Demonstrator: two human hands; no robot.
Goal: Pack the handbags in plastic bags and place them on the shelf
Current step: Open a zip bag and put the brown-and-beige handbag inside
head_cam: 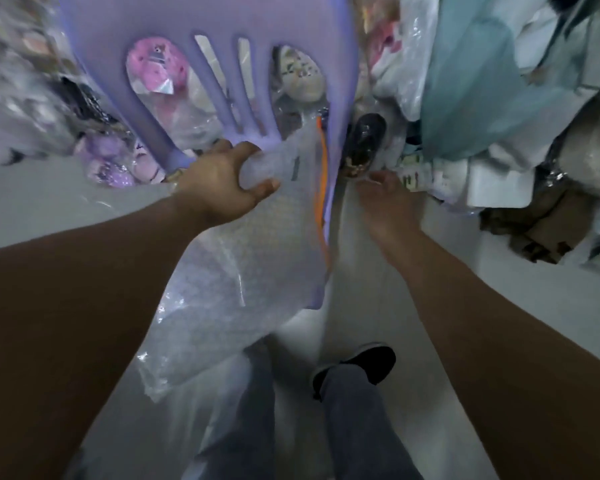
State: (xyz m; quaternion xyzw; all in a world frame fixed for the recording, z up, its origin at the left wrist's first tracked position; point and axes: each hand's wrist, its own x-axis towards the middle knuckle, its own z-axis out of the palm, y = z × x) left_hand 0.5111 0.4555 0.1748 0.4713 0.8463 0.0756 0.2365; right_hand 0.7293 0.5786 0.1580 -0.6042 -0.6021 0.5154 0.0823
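My left hand (224, 181) grips the top of a stack of clear bubble-wrap plastic bags (257, 258) with an orange edge strip, which lies draped over the seat of a purple plastic chair (201, 22). My right hand (388, 199) reaches forward beside the chair's right edge, blurred, fingers relaxed and holding nothing. A dark handbag wrapped in plastic (364, 143) lies on the floor just beyond my right hand. Pink and pale handbags in plastic (156, 71) show through the chair back's openings.
Piles of wrapped bags crowd the left (25, 109) and the back. At the right hang teal fabric (471, 81) and white packages, with brown cardboard (541, 226) below. My legs and a black shoe (364, 365) stand on the pale grey floor (430, 341).
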